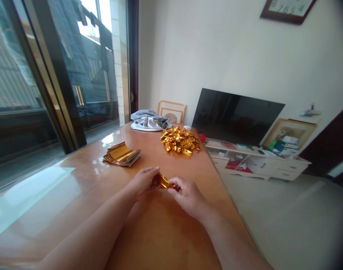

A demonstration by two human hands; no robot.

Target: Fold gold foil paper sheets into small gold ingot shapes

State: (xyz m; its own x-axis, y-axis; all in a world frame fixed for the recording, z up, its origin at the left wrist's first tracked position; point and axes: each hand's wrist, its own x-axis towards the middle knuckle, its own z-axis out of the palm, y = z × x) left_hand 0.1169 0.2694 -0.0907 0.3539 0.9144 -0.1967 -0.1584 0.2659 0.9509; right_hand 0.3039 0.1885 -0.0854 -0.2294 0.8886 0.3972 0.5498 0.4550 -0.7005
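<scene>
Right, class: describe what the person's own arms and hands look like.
The left hand and right hand are ungloved, and both forearms are bare as far as the picture shows: no sleeve, watch or bracelet in view. No ring can be made out.

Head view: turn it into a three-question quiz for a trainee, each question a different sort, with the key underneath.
1. Open question: what do the left hand and the right hand hold between them?
2. True or false: on the table, the stack of gold sheets lies to the left of the heap of folded gold pieces in the picture.
3. Multiple choice: what lies on the table just left of the heap's far side?
A) a teapot
B) a bundle of cloth
C) a pair of scissors

Key
1. A shiny gold sheet, bent or folded.
2. True.
3. B.
</scene>
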